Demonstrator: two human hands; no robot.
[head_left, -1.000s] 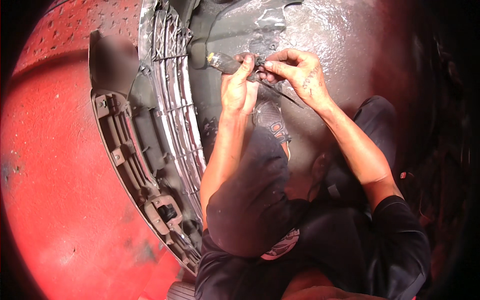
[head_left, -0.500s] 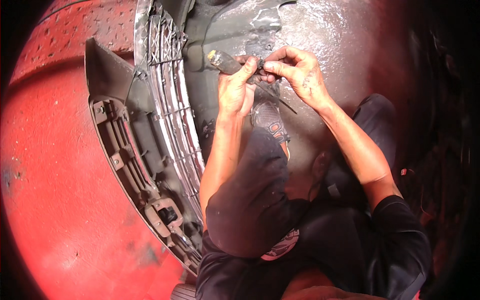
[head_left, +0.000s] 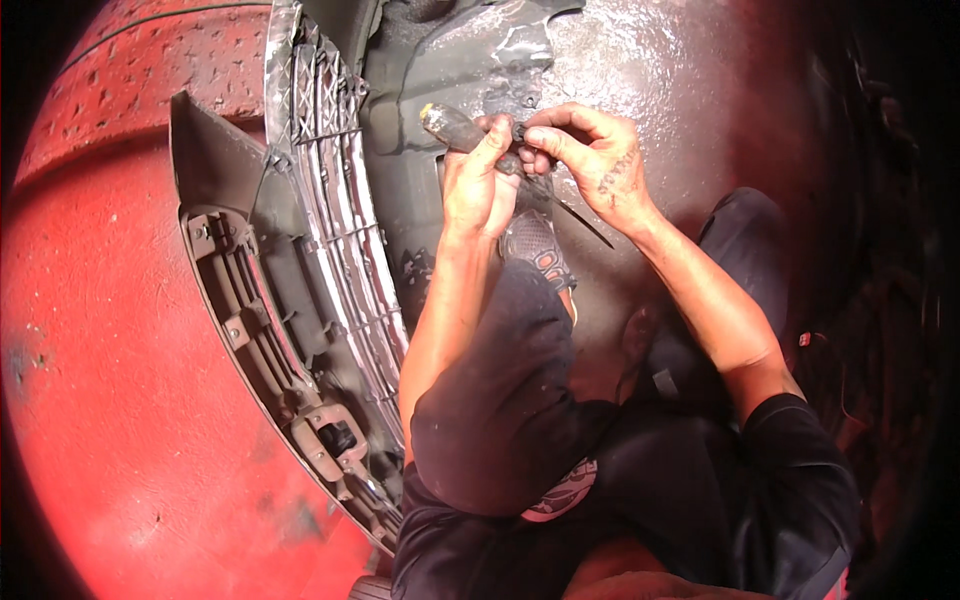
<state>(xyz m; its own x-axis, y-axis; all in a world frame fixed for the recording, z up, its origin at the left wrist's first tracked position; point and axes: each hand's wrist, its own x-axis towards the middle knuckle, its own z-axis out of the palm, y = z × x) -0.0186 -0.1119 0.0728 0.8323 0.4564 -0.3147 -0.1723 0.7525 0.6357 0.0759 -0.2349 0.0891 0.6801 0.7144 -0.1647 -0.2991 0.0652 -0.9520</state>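
At twelve o'clock, screwdriver [head_left: 452, 128] clasped in left hand [head_left: 476, 185], handle toward ten, shaft tip toward four. Small dark piece [head_left: 519, 132] pinched in right hand [head_left: 605, 158], just beside left thumb. Gap between left hand and near edge of slatted bumper [head_left: 295, 265] at nine. Red floor [head_left: 120, 350] beyond outer edge; shiny grey floor [head_left: 650, 60] wide toward one.

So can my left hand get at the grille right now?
Probably, once freed: the grille lies to its left with nothing solid seen between, but your left hand is gripping a screwdriver.
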